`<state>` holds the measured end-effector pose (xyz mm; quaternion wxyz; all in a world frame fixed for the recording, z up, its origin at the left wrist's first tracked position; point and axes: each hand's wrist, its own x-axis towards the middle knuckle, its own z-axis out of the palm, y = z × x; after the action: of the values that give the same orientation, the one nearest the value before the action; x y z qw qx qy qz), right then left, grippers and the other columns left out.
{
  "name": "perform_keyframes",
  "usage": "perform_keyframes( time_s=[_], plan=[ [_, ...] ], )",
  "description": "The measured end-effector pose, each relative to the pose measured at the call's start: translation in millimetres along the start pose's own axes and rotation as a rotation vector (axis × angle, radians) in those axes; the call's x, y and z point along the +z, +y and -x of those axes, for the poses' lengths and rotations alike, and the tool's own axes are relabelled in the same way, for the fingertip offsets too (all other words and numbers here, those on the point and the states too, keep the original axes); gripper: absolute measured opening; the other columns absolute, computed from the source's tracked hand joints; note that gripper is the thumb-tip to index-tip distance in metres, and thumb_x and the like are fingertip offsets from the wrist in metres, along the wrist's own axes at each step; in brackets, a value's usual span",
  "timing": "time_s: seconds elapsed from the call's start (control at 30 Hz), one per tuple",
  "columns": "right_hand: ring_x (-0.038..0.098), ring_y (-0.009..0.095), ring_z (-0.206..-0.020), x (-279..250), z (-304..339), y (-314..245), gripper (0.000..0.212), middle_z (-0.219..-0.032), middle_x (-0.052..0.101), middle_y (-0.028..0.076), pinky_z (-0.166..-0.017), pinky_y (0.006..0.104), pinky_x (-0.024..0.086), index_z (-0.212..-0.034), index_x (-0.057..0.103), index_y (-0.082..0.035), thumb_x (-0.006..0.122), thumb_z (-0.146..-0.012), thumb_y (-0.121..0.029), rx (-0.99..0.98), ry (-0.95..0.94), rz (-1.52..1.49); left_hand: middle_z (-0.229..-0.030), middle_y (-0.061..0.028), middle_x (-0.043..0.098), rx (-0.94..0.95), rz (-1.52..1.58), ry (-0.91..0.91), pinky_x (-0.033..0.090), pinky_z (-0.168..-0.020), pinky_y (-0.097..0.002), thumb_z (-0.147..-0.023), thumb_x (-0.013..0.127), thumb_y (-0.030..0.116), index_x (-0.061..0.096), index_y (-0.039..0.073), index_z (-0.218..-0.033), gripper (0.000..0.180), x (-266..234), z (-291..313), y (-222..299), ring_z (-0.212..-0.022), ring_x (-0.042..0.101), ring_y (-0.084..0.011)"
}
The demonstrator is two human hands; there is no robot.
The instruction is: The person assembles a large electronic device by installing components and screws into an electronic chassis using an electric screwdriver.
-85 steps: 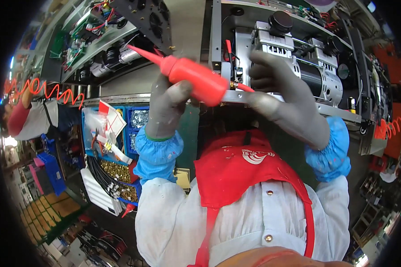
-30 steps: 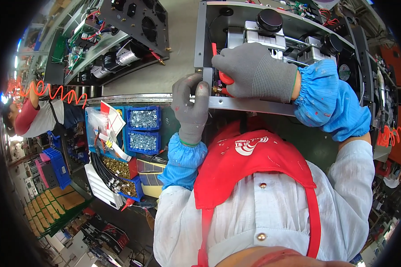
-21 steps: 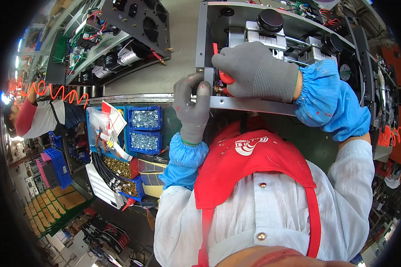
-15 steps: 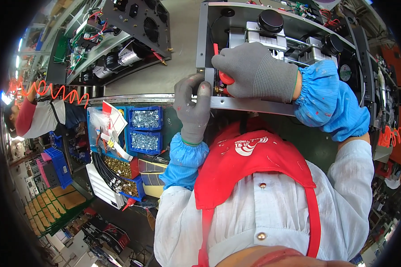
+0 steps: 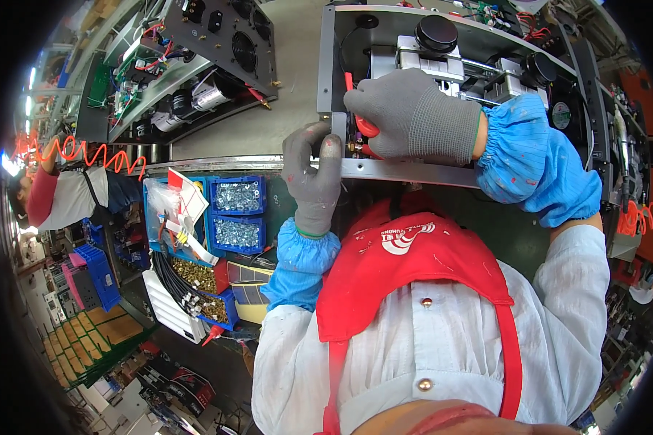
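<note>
In front of me stands an open grey metal machine housing [image 5: 413, 172], with silver blocks and round black caps inside. My right hand [image 5: 403, 116], in a grey glove, is closed round a red-handled hand tool [image 5: 367, 127] at the housing's near left corner. The tool's working end is hidden by the hand and housing. My left hand [image 5: 314, 174], gloved too, is at the outside of that same corner, its fingers curled and touching the side panel. What they pinch there, if anything, cannot be made out.
A second open housing [image 5: 210, 72] with fans and wiring stands on the bench at the left. Blue bins of small metal hardware [image 5: 238, 233], brass fittings [image 5: 196, 275] and black cables [image 5: 170, 279] lie left of me. An orange coiled hose [image 5: 87, 148] hangs near another person [image 5: 72, 196].
My right hand and forearm have shifted very slightly left with the red-handled tool. My left hand stays at the corner.
</note>
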<state>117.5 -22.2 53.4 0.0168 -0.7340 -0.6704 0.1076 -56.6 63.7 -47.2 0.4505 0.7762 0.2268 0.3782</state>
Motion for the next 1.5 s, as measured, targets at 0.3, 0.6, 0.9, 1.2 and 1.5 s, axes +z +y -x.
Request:
perform_keyframes(
  time_s=[0.3, 0.6, 0.9, 1.2, 1.5],
  plan=[
    [0.068, 0.031, -0.071, -16.4, 34.1, 22.4, 0.032, -0.079, 0.065, 0.011, -0.061, 0.0408, 0.055, -0.093, 0.063, -0.008, 0.072, -0.067, -0.024, -0.046, 0.382, -0.012, -0.098, -0.0103, 0.063, -0.017, 0.006, -0.011, 0.052, -0.075, -0.0269, -0.092, 0.059, 0.008, 0.061, -0.004, -0.109, 0.021, 15.0, -8.1, -0.7, -0.085, 0.061, -0.0136],
    [0.066, 0.029, -0.096, -52.6, 58.4, -9.3, 0.053, -0.112, 0.064, 0.019, -0.084, 0.0364, 0.054, -0.131, 0.052, 0.0, 0.073, -0.083, -0.005, -0.165, 0.968, -0.317, -0.096, -0.0124, 0.063, 0.271, 0.048, 0.158, 0.049, -0.08, -0.0386, -0.079, 0.071, 0.019, 0.064, 0.004, -0.099, 0.026, -3.0, -9.6, 50.8, -0.09, 0.061, -0.0296],
    [0.053, 0.037, -0.107, 18.2, 23.5, -47.1, 0.057, -0.125, 0.052, 0.021, -0.092, 0.0452, 0.044, -0.126, 0.054, -0.002, 0.074, -0.076, -0.018, -0.721, 0.295, -0.038, -0.092, -0.0049, 0.065, -0.571, 0.955, 0.503, 0.053, -0.07, -0.0309, -0.082, 0.072, 0.037, 0.061, 0.005, -0.108, 0.042, -26.1, 58.4, 48.7, -0.078, 0.063, -0.0142],
    [0.053, 0.027, -0.096, 40.2, 24.0, -46.7, 0.035, -0.113, 0.053, 0.013, -0.083, 0.0383, 0.044, -0.115, 0.06, -0.007, 0.06, -0.081, -0.017, -0.807, 0.375, 0.4, -0.104, -0.0221, 0.066, -1.089, -0.587, 0.334, 0.049, -0.087, -0.0456, -0.071, 0.075, 0.043, 0.058, 0.002, -0.108, 0.058, -85.5, 145.3, -126.6, -0.097, 0.064, -0.0397],
    [0.059, 0.023, -0.099, 44.2, 38.7, -48.7, 0.024, -0.106, 0.06, 0.004, -0.089, 0.0405, 0.043, -0.102, 0.065, -0.012, 0.061, -0.078, -0.018, -0.841, 0.597, 0.432, -0.109, -0.0192, 0.068, -0.736, -0.577, 0.344, 0.05, -0.091, -0.04, -0.079, 0.068, 0.037, 0.062, 0.001, -0.117, 0.052, -98.7, 199.0, -112.2, -0.102, 0.064, -0.0343]
  ],
)
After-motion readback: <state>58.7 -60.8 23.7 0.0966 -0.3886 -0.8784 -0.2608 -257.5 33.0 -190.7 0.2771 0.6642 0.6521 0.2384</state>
